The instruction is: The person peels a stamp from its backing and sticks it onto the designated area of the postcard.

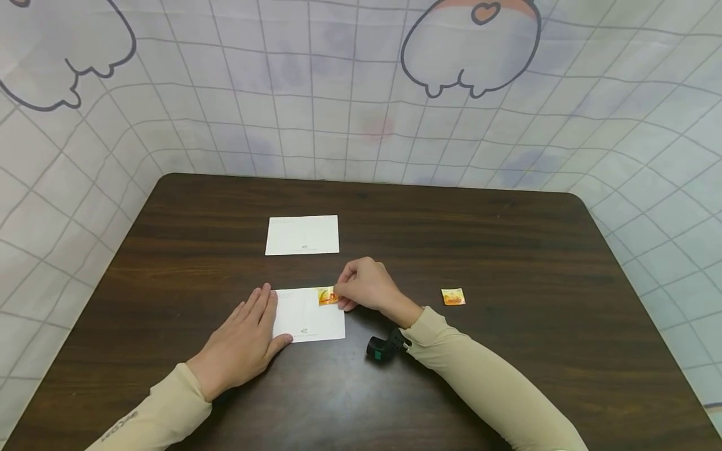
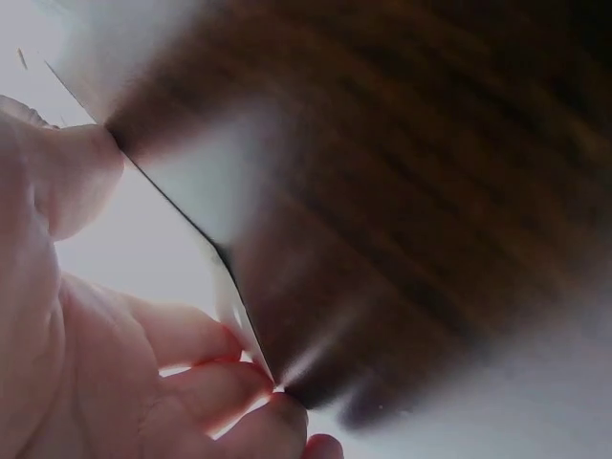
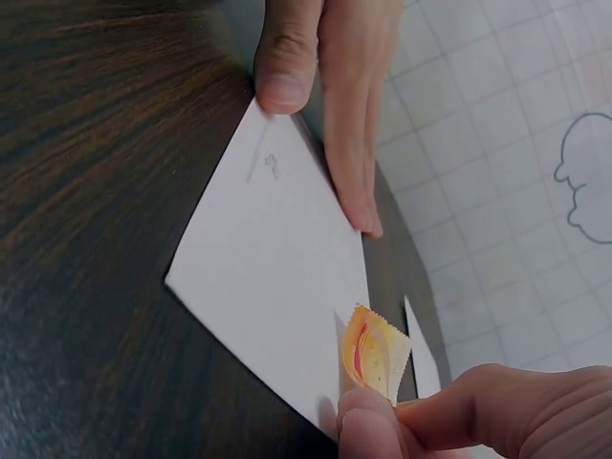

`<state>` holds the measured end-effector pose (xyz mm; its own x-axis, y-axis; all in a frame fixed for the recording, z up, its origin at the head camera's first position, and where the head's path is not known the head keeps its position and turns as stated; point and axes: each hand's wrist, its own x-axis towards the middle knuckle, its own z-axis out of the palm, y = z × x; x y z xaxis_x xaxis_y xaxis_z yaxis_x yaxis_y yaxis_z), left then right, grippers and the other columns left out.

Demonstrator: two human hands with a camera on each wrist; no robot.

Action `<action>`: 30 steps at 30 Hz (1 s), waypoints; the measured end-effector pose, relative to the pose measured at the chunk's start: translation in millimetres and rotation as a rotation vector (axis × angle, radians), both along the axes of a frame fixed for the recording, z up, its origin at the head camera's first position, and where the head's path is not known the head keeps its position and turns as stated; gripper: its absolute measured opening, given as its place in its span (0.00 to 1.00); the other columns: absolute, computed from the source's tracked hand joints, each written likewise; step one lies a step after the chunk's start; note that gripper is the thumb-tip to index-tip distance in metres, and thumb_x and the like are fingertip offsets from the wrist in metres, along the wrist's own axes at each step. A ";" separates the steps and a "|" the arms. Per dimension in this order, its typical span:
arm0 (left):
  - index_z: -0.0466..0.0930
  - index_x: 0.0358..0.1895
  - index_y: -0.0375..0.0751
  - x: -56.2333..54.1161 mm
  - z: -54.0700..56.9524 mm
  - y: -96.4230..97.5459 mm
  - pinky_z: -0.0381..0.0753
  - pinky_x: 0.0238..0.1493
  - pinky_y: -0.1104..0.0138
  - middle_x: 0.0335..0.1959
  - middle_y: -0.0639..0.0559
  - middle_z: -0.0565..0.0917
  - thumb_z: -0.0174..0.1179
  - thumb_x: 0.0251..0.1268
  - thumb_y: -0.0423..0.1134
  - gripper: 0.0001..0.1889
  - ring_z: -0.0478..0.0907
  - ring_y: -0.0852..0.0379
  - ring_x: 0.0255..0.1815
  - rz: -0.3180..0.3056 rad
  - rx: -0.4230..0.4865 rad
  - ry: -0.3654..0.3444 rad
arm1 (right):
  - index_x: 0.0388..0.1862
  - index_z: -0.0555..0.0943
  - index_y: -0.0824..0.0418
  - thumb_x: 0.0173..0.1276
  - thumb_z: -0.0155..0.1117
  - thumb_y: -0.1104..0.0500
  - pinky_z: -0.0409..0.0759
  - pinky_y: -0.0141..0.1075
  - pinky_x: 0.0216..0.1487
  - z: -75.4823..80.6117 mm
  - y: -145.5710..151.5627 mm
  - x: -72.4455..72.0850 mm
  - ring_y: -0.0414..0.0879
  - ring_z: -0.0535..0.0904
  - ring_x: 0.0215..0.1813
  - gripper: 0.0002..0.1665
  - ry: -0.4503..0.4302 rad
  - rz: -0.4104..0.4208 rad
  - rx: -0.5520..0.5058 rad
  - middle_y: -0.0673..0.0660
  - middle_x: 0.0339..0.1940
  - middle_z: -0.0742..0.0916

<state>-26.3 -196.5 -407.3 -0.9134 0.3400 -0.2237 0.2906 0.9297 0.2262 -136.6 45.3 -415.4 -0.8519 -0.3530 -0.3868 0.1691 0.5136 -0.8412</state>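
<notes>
A white envelope [image 1: 309,322] with a small printed mark near its bottom edge lies flat on the table. My left hand [image 1: 245,335] rests on its left side, fingers straight and thumb on the lower left corner. At the upper right corner my right hand [image 1: 366,287] pinches a small yellow stamp [image 1: 326,295] between thumb and fingers. In the right wrist view the stamp [image 3: 373,349] shows a toothed edge and curves upward, close over the envelope [image 3: 273,239]. My fingertips cover its right end.
Another white envelope [image 1: 302,235] lies farther back on the dark wooden table [image 1: 507,250]. A second yellow stamp [image 1: 454,297] lies to the right of my right hand. A black wrist camera [image 1: 383,348] hangs at my right wrist. Grid-patterned cloth [image 1: 316,94] surrounds the table.
</notes>
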 end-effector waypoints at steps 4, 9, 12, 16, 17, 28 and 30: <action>0.55 0.79 0.23 -0.7 0.1 1.0 0.63 0.79 0.38 0.83 0.28 0.56 0.56 0.77 0.56 0.43 0.55 0.30 0.84 0.003 -0.003 -0.009 | 0.30 0.84 0.65 0.65 0.66 0.66 0.89 0.36 0.27 0.0 1.3 -0.9 0.41 0.86 0.19 0.04 -0.003 0.007 0.005 0.58 0.19 0.89; 0.56 0.78 0.23 -1.1 -0.2 1.0 0.64 0.79 0.38 0.82 0.27 0.56 0.57 0.76 0.55 0.43 0.56 0.30 0.83 -0.002 -0.005 -0.002 | 0.30 0.83 0.64 0.65 0.66 0.65 0.88 0.35 0.26 -0.3 -0.4 -2.6 0.41 0.86 0.19 0.05 -0.006 0.015 0.030 0.57 0.19 0.89; 0.57 0.78 0.22 -1.0 -0.3 1.4 0.65 0.79 0.38 0.82 0.27 0.57 0.57 0.76 0.55 0.43 0.57 0.30 0.83 -0.006 -0.002 0.008 | 0.29 0.82 0.63 0.66 0.66 0.65 0.87 0.33 0.25 -0.1 -1.7 -3.6 0.40 0.85 0.18 0.05 0.003 0.023 0.054 0.57 0.18 0.89; 0.57 0.77 0.22 -1.0 -0.4 1.9 0.65 0.78 0.38 0.81 0.26 0.57 0.57 0.76 0.55 0.43 0.57 0.30 0.83 -0.007 0.002 0.014 | 0.28 0.82 0.63 0.66 0.66 0.65 0.87 0.33 0.24 0.3 -3.0 -5.0 0.40 0.84 0.17 0.06 0.010 0.034 0.082 0.56 0.17 0.88; 0.57 0.77 0.21 -1.1 -0.5 1.9 0.65 0.78 0.38 0.81 0.26 0.57 0.57 0.76 0.55 0.43 0.57 0.29 0.83 -0.007 0.002 0.016 | 0.28 0.82 0.63 0.67 0.66 0.64 0.87 0.33 0.24 0.4 -3.4 -5.3 0.40 0.84 0.17 0.06 0.011 0.036 0.088 0.56 0.17 0.88; 0.58 0.77 0.22 -1.4 0.2 2.1 0.65 0.78 0.38 0.81 0.26 0.58 0.57 0.76 0.55 0.43 0.57 0.30 0.83 -0.005 -0.001 0.010 | 0.27 0.82 0.62 0.67 0.67 0.63 0.86 0.32 0.23 0.7 -5.7 -7.6 0.39 0.83 0.16 0.07 0.018 0.044 0.122 0.55 0.16 0.87; 0.58 0.77 0.22 -1.5 0.2 2.2 0.65 0.78 0.38 0.81 0.27 0.58 0.57 0.76 0.56 0.43 0.57 0.30 0.83 -0.005 -0.003 0.009 | 0.27 0.82 0.62 0.67 0.67 0.63 0.86 0.33 0.23 1.1 -6.3 -7.6 0.39 0.82 0.16 0.08 0.020 0.047 0.127 0.55 0.16 0.87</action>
<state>-27.8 -194.3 -407.1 -0.9138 0.3438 -0.2163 0.2971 0.9289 0.2212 -144.2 39.0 -414.3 -0.8437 -0.3418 -0.4139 0.1263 0.6231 -0.7719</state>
